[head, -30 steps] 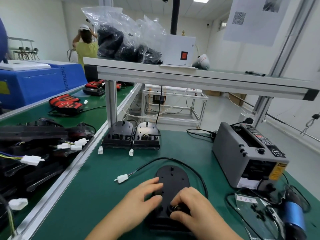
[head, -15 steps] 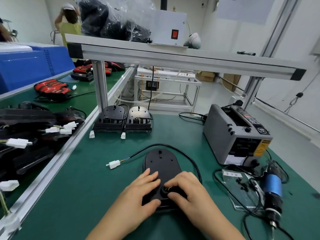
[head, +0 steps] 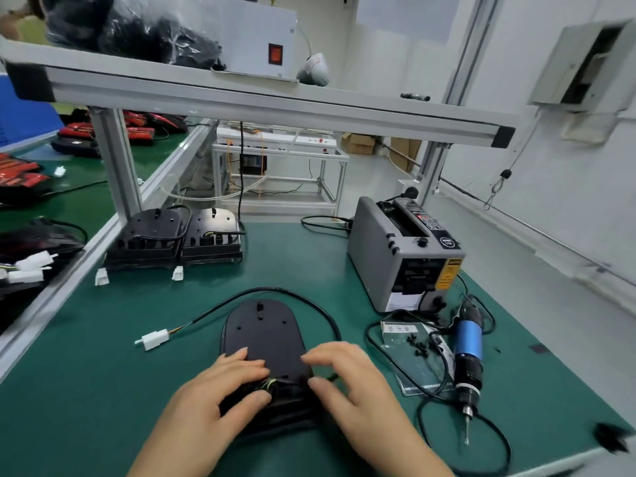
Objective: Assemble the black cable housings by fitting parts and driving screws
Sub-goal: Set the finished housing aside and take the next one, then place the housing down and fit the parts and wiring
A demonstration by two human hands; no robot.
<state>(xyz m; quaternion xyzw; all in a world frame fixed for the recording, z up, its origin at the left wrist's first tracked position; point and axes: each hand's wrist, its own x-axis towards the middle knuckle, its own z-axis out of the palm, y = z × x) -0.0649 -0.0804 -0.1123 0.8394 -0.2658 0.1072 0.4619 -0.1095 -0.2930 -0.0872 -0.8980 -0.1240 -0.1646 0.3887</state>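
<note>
Fitting step: yellow-green wires (head: 269,383) were being tucked into the near end of the black rounded plastic housing (head: 265,332); no screw was seen being driven.

The left hand (head: 220,397) was curled over that near end, fingers laid on top and thumb pressed beside the wires. The right hand (head: 354,383) was arched over the same end, but blur left it unclear whether anything was gripped. The housing was lying flat on the green bench mat (head: 103,390), its thin black cable (head: 309,299) looped behind to a white plug connector (head: 155,339). Next, it was judged, the wires would need seating before the blue electric screwdriver (head: 466,349) and small black screws (head: 418,347), just to the right, were taken up.
</note>
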